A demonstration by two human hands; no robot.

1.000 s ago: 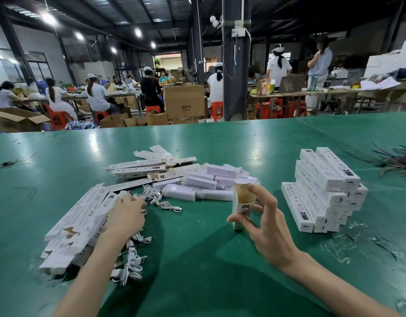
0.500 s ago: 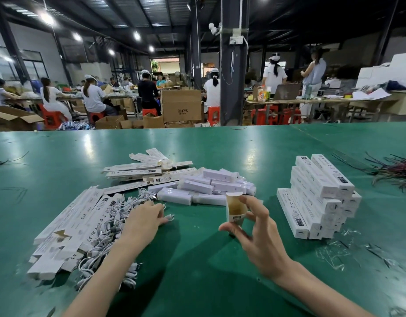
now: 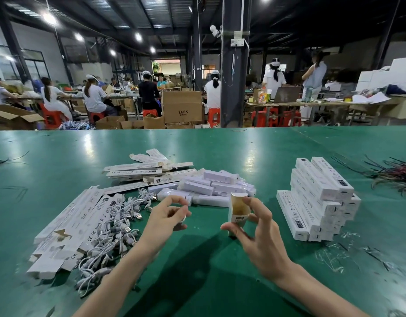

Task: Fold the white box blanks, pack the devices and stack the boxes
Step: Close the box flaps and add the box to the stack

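Observation:
My right hand (image 3: 259, 234) holds a folded white box (image 3: 238, 209) upright on the green table (image 3: 220, 145), its brown-lined open end facing up. My left hand (image 3: 164, 219) hovers just left of it, fingers curled round a small white cable (image 3: 183, 219) that is mostly hidden. A tangle of white cables (image 3: 115, 225) lies to the left, beside a long pile of flat box blanks (image 3: 60, 236). White devices (image 3: 211, 186) lie heaped behind my hands. Packed boxes (image 3: 318, 197) are stacked at the right.
More flat blanks (image 3: 138, 170) lie behind the devices. Dark and red wire ties (image 3: 394, 172) are scattered at the far right, and clear plastic scraps (image 3: 334, 255) lie in front of the stack. Beyond the table, people sit working among cardboard cartons.
My left hand has lifted off the cable pile and moved right toward the box, with a small white cable in its fingers. My right hand keeps the box upright, nearly still.

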